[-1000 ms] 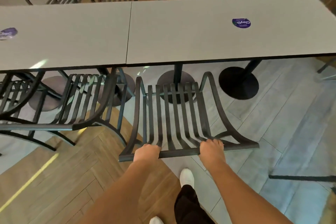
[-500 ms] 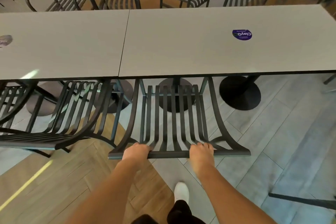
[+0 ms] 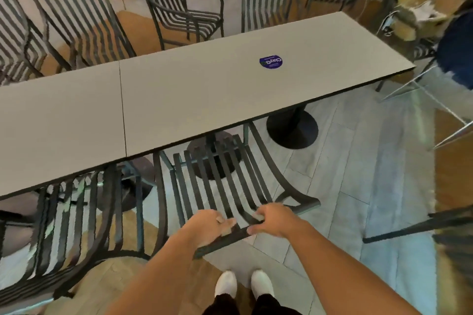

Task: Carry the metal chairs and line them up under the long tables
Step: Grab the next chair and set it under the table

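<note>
A black slatted metal chair [image 3: 217,186] stands in front of me with its seat tucked under the long grey table [image 3: 204,89]. My left hand [image 3: 207,225] and my right hand [image 3: 276,220] both hold the top rail of its backrest, close together near the middle. The right thumb hooks under the rail; the left fingers curl over it. A second matching chair [image 3: 76,212] sits tucked under the table right beside it on the left.
Several more metal chairs [image 3: 179,7] line the table's far side. A black pedestal base [image 3: 291,128] stands under the table to the right. A blue sticker [image 3: 270,62] lies on the tabletop. A blue-seated stool [image 3: 458,48] and a dark chair frame [image 3: 409,227] stand at the right.
The chair has slid further under the table. My hands have moved closer together on the rail, and my view has swung toward the right end of the table.
</note>
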A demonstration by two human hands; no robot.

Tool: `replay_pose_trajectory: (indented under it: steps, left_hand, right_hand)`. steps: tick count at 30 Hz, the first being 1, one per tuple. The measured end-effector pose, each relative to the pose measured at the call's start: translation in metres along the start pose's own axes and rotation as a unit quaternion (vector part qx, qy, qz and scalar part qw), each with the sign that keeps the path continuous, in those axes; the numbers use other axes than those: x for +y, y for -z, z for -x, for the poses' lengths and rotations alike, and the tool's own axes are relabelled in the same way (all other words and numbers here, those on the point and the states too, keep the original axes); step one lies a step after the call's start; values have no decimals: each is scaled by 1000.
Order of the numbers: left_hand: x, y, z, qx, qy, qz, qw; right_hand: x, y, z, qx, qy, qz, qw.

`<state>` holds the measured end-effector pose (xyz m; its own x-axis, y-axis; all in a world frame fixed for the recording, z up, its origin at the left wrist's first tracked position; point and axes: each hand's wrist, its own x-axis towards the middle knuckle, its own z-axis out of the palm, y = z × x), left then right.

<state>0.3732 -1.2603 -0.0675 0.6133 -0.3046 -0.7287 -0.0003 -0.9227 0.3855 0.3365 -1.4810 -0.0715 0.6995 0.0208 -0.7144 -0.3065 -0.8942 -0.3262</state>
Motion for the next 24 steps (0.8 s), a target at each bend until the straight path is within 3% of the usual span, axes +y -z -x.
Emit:
replay_pose_trajectory:
  steps: [5, 11, 17, 24]
  left_hand:
    - [54, 38, -20, 35, -90, -90, 991]
    - [140, 46, -38, 17, -199, -142, 970]
    - [233, -1, -43, -47, -263, -228, 936]
    - [362, -102, -36, -67, -347, -288, 890]
  right_hand:
    - [30, 44, 24, 128, -62, -56, 988]
    - [91, 65, 83, 227, -156, -124, 953]
    - [181, 47, 155, 263, -256, -189, 911]
    - [303, 19, 250, 284, -344, -214, 869]
